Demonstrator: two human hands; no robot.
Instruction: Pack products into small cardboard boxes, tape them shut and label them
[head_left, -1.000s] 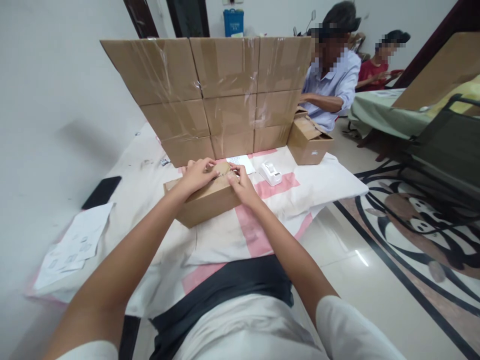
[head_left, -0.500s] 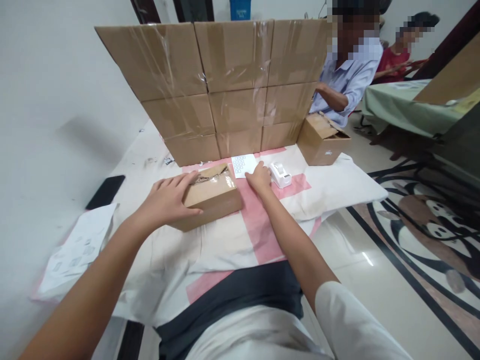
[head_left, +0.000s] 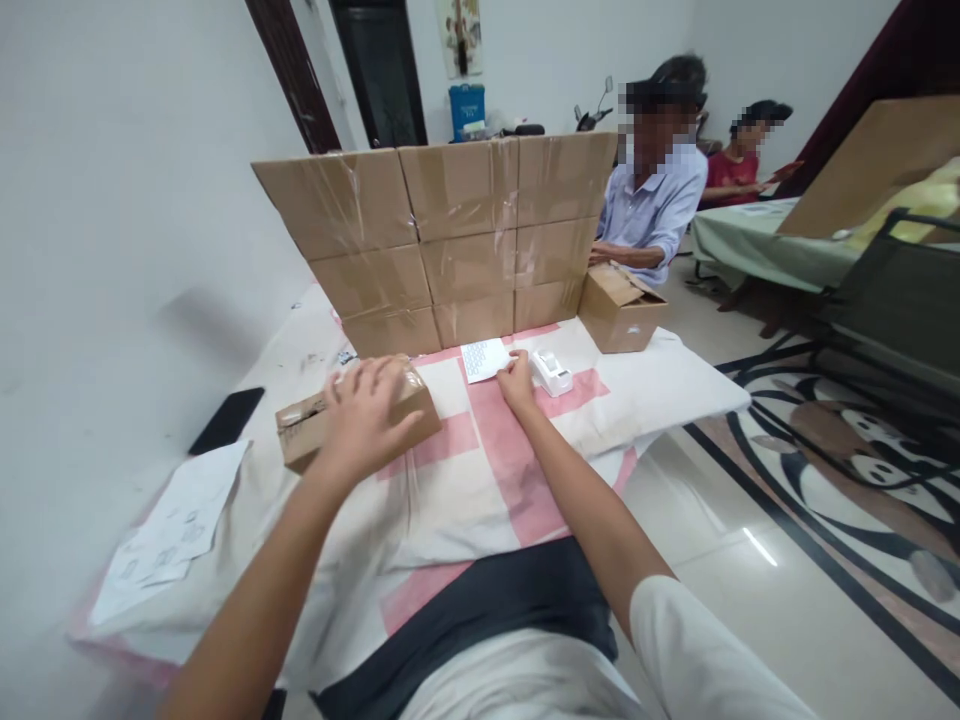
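Observation:
A small brown cardboard box [head_left: 416, 412] with a torn top lies on the cloth at the left. Over its near side is my left hand [head_left: 367, 415], fingers spread and a little blurred; whether it touches the box I cannot tell. My right hand [head_left: 516, 382] pinches the edge of a white sheet [head_left: 484, 358] printed with rows of small blue outlines. Just right of those fingers stands a white tape dispenser [head_left: 551, 373].
A wall of taped cardboard boxes [head_left: 465, 230] stands across the back. At its right end is an open-topped box [head_left: 622, 315], with a person [head_left: 656, 190] behind it. A black phone [head_left: 227, 420] and printed papers [head_left: 172, 520] lie along the left edge.
The small box has shifted left and turned, and my left hand has moved toward its right part. My right hand stays at the sheet's edge. The view has tilted up.

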